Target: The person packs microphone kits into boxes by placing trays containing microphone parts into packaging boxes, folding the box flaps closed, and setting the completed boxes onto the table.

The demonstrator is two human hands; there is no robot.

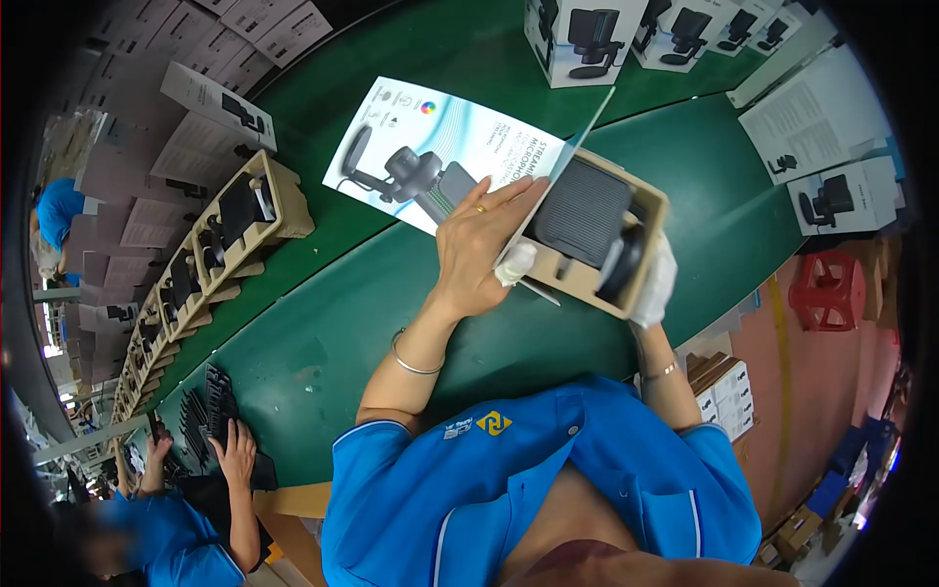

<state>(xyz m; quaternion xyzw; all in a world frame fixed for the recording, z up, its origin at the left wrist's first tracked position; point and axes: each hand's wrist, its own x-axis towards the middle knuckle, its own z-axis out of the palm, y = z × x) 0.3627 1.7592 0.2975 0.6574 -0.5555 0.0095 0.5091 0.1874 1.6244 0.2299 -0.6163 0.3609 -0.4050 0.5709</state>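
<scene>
A white printed microphone box point(391, 147) lies tilted over the green bench, one flap standing up at its right end. My left hand point(484, 245) grips that end, with its fingers across the printed face and a white cover on the thumb. Against the flap is a tan molded tray point(644, 191) holding a black ribbed part point(584, 210) and a rounded black part beside it. My right hand point(657, 284), in a white glove, holds the tray's right side; its fingers are mostly hidden behind the tray.
Tan trays with black parts point(235, 210) line the left side of the green bench point(342, 323). Printed boxes point(587, 39) stand at the top and more point(846, 201) at the right. A co-worker's hand point(235, 455) touches black parts at lower left. A red stool point(827, 291) stands on the floor.
</scene>
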